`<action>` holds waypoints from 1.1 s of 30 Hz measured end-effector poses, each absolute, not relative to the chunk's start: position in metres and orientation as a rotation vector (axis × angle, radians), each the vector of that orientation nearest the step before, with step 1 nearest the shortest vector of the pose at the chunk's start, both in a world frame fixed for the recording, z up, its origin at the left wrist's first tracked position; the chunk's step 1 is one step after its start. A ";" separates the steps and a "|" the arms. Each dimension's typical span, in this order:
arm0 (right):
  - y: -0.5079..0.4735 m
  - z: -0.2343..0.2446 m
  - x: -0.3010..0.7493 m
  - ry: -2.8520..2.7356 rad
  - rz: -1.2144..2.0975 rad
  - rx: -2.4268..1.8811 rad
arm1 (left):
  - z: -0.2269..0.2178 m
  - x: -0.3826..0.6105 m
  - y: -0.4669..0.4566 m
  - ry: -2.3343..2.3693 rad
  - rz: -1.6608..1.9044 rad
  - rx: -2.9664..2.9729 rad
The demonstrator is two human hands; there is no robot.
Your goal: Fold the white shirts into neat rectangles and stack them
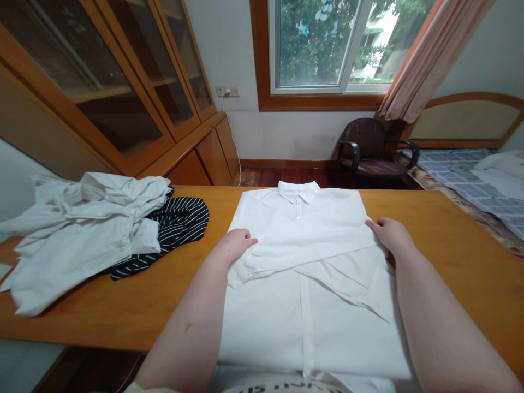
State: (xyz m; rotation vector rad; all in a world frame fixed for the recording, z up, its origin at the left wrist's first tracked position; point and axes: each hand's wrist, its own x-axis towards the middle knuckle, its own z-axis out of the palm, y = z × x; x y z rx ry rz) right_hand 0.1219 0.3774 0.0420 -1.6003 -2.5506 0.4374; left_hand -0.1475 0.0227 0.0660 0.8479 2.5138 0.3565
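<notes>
A white collared shirt (344, 330) lies front up on the table, its collar at the far side and its lower part reaching my body. Both sleeves are laid across its front, one over the other. My left hand (238, 244) is closed on the shirt's left side, thumb on top of the cloth and the other fingers mostly hidden. On the opposite edge, my right hand (388, 233) pinches the fabric near the folded sleeve, with some fingers out of sight beneath.
The wooden table (446, 262) bears a heap of white clothes (82, 234) at the left, beside a black striped garment (184, 221). Beyond stand a glass-door cabinet (164, 128), a dark red armchair (364, 142) and a bed (470, 169); a window (315, 54) is behind.
</notes>
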 end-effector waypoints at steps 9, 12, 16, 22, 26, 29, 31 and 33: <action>0.383 0.035 0.123 -2.596 0.433 -1.677 | 0.056 -0.155 0.022 2.522 0.310 0.804; 0.383 0.032 0.123 -2.483 0.342 -1.664 | 0.053 -0.151 0.026 2.675 0.374 0.848; 0.371 0.032 0.113 -2.528 0.218 -1.305 | 0.053 -0.129 0.035 2.631 0.550 1.292; 0.347 0.011 0.090 -2.963 0.129 -0.925 | 0.039 -0.095 0.051 2.262 0.312 1.627; 0.345 0.004 0.089 -2.993 0.209 -0.911 | 0.032 -0.094 0.058 2.212 0.259 1.719; 0.346 0.008 0.088 -2.915 0.251 -0.986 | 0.026 -0.096 0.060 2.211 0.239 1.758; 0.352 0.013 0.081 -2.833 0.242 -1.068 | 0.023 -0.096 0.061 2.236 0.230 1.782; 0.364 0.018 0.070 -2.737 0.252 -1.167 | 0.020 -0.095 0.061 2.266 0.217 1.798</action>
